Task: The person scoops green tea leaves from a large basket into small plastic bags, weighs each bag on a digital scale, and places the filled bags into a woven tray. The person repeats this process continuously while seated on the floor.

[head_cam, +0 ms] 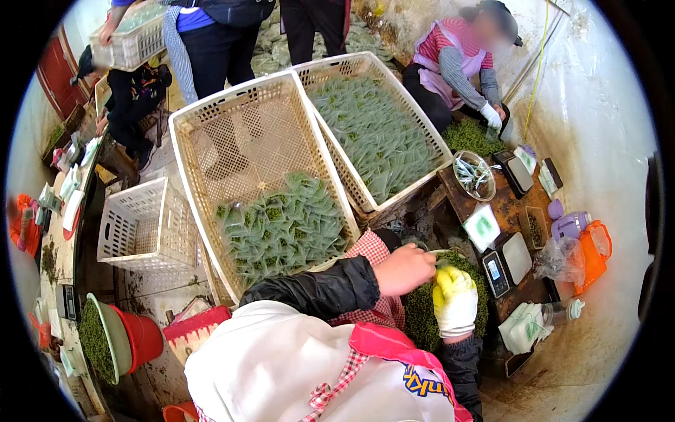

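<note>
My bare left hand (405, 268) reaches across in a black sleeve, its fingers pinched together. Close beside it is my right hand (453, 303), in a white glove with yellow-coated fingers. Between their fingertips is a small plastic bag (442, 262), blurred and greenish; its contents are hard to make out. Below both hands lies a heap of small green berries, like green peppercorns (422, 319), whose container is mostly hidden. To the right, a digital scale (495, 274) with a lit display sits beside a stack of printed bags (482, 226) on a wooden table (466, 203).
A white plastic crate (248, 142) holds filled bags at its near end; a second crate (445, 150) behind is covered with them. A co-worker (459, 68) sits at the upper right. An orange bag (593, 256), a purple flask (570, 224) and a clear bottle (556, 312) stand at right.
</note>
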The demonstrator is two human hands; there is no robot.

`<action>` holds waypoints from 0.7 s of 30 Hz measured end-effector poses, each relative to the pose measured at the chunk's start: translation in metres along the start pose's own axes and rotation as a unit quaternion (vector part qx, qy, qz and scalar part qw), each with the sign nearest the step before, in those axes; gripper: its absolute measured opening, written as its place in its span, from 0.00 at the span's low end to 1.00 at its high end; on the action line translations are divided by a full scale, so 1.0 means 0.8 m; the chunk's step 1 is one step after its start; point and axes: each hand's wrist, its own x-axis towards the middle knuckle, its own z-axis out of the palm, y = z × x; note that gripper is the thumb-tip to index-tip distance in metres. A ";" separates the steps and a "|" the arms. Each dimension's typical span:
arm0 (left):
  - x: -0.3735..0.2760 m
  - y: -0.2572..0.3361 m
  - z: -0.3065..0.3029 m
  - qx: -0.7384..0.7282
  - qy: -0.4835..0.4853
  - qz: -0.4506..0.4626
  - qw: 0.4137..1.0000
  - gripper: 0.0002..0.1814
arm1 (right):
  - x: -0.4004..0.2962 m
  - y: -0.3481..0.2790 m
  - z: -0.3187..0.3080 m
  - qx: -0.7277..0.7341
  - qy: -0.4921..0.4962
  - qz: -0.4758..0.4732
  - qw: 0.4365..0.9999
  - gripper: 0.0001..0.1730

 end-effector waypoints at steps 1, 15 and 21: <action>-0.008 -0.011 0.001 -0.018 0.071 0.023 0.997 0.04 | 0.007 -0.007 0.003 0.036 0.029 0.003 0.999 0.20; -0.234 -0.295 -0.111 0.290 0.271 -0.439 0.806 0.05 | -0.079 0.013 0.040 0.353 -0.009 0.278 0.893 0.24; -0.298 -0.413 -0.006 0.137 0.080 -0.469 0.869 0.09 | -0.087 0.003 0.056 0.366 -0.039 0.252 0.895 0.25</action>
